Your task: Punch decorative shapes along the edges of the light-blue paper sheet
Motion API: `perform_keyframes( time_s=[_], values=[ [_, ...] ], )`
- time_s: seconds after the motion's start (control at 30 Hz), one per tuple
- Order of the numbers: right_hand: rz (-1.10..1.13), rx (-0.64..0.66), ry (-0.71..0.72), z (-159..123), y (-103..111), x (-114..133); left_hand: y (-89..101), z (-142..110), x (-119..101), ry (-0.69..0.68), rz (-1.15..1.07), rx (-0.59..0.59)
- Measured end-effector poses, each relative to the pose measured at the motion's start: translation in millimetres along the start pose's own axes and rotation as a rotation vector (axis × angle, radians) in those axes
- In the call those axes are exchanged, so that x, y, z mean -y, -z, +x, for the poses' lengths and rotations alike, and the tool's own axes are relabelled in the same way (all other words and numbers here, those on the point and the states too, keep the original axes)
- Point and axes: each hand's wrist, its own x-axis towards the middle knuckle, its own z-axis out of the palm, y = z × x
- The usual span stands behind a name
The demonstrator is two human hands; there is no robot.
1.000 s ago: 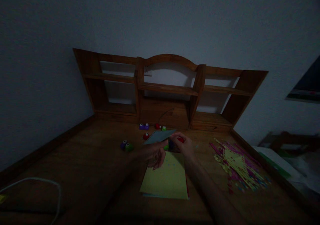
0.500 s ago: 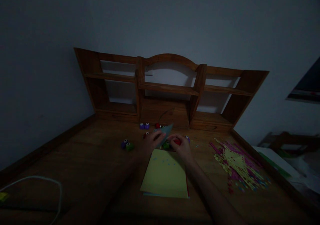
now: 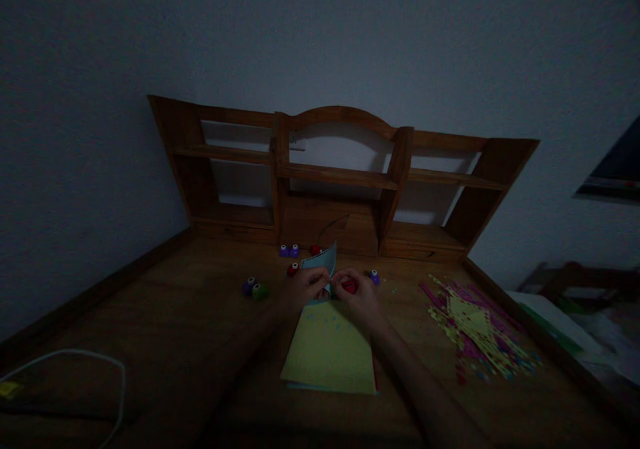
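My left hand [image 3: 303, 286] pinches a sheet of light blue paper [image 3: 326, 261] that stands up at a tilt, with a row of small cut-outs along its far left edge. In my right hand [image 3: 361, 296] is a small red craft punch [image 3: 351, 285], held close to the paper's right edge; the fingers hide whether the paper sits inside it. Both hands meet above the far end of a stack of yellow paper [image 3: 330, 352], sprinkled with tiny blue bits. A red punch [image 3: 293, 269] stands just beyond my left hand, and a purple punch [image 3: 375, 277] beside my right.
More punches stand about: a green one [image 3: 259, 292] at left, purple ones [image 3: 289, 251] near the wooden shelf [image 3: 330, 181]. A pile of pink and yellow paper strips [image 3: 473, 326] lies at right. A white cable [image 3: 75, 353] curves at lower left.
My left hand has moved right, so both hands now nearly touch. The blue paper has turned more upright, showing its cut-out edge. The red punch stays in my right hand.
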Motion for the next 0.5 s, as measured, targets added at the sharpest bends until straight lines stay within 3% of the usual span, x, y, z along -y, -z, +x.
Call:
perform_keyframes(
  time_s=[0.27, 0.5],
  values=[
    [0.092, -0.016, -0.052, 5, 2, -5, -1.2, 0, -1, -0.010, 0.018, 0.002],
    [0.199, -0.039, -0.124, 10, 4, -13, 2.6, 4, 0, -0.037, -0.013, -0.070]
  ],
)
